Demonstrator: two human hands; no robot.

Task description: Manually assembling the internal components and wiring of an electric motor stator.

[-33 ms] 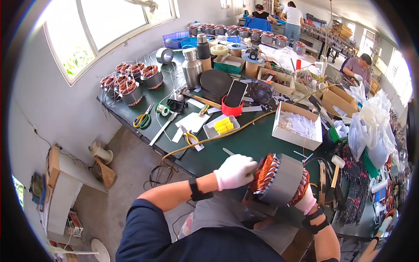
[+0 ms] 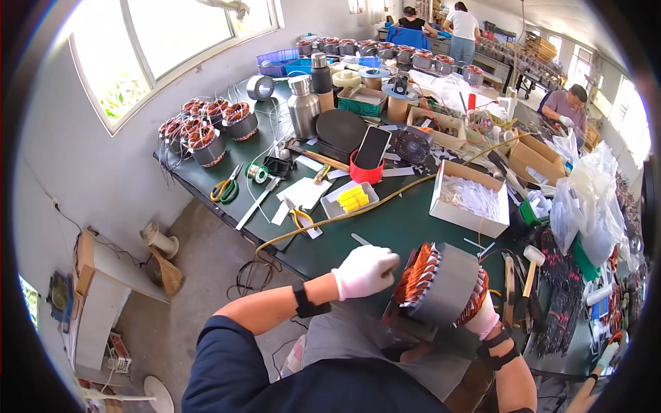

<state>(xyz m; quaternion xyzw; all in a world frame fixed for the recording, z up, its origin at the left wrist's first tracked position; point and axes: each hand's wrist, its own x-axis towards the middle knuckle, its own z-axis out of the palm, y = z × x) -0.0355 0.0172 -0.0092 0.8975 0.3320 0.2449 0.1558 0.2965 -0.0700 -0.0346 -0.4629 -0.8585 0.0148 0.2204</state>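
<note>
In front of me a motor stator [image 2: 447,283], a grey steel ring with copper windings at both ends, lies on its side on a dark support by the table's near edge. White slot liners stick out among the left windings. My left hand [image 2: 367,271], in a white glove, is closed just left of those windings, apart from them. What its curled fingers hold, if anything, is hidden. My right hand [image 2: 483,319], also gloved, is against the right-hand windings. Its fingers are hidden behind the copper.
A white box of clear strips [image 2: 469,198], a tray of yellow pieces [image 2: 350,201] and pliers [image 2: 300,217] lie beyond the stator. To the right are a mallet [image 2: 531,265] and dark wire bundles [image 2: 556,303]. Finished stators [image 2: 205,143] stand far left. Co-workers sit farther back.
My left hand has drawn a little to the left, away from the copper windings. The stator and my right hand stay in place.
</note>
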